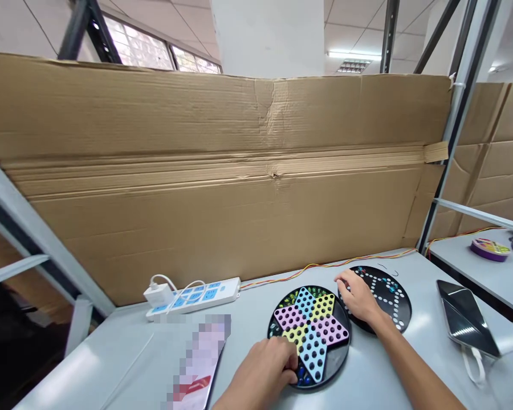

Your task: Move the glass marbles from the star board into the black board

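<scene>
Black plastic-looking round game board [341,360], bearing a six-pointed star [308,330] of pale blue, yellow and pink sections with round holes; located right of centre on a light grey tabletop [359,384]. Contents: small green and yellowish marbles [288,299] in the far and left rim pockets, dark blue marbles [302,377] in the near pocket. Second item: black round disc with rows of white dots [405,304], just to the right and slightly farther; small glossy teal pieces [391,286] lie on its far part. Left hand [272,363]: fingers curled over the near left rim of the star board; whether anything is pinched between them cannot be told. Right hand [356,293]: fingers bent over the left edge of the dotted disc, fingertips partly hidden; grip likewise cannot be told. Stage, by judgement: the star's holes look dark and unfilled, the visible marbles remaining in their rim pockets; the dotted disc carries only scattered pieces. Done, so far as shown: marbles grouped roughly by colour. Left: star holes without marbles.
</scene>
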`<state>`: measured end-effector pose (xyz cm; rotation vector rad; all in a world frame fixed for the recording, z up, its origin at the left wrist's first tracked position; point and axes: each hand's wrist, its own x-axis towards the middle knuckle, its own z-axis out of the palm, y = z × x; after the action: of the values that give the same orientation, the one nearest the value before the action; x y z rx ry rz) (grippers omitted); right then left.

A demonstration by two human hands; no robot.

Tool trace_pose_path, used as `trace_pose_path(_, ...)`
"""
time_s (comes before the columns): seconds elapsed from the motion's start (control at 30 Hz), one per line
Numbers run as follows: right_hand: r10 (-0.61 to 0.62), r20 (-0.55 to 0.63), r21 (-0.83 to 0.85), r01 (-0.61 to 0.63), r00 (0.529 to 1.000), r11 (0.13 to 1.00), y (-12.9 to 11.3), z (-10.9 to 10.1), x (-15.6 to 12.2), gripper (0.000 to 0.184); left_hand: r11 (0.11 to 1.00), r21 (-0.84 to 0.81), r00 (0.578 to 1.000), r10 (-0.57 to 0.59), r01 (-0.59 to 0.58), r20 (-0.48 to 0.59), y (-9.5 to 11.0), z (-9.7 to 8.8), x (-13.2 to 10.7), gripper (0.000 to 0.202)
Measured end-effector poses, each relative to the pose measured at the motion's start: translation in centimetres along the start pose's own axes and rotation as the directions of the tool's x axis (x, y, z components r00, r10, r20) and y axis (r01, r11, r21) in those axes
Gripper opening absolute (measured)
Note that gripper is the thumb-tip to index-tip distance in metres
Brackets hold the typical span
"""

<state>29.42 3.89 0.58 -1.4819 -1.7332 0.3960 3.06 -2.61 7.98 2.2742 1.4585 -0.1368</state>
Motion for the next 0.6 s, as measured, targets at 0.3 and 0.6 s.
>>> trace_pose_path(0.3, -0.004, 0.022, -0.004, 0.004, 1.0, 1.0, -0.36, -0.13, 0.03, 0.026, 0.998, -0.052, 0.999, 0.034, -0.036, -0.032, -0.4, -0.37, -0.41, 0.025)
trace_pose_path(0.6, -0.026, 0.086, -0.014, 0.028, 0.996, 1.0, -0.68, 0.74, -0.36, 0.023, 0.995, -0.093, 0.997, 0.025, -0.032, -0.076, -0.55, 0.15, -0.09, 0.032)
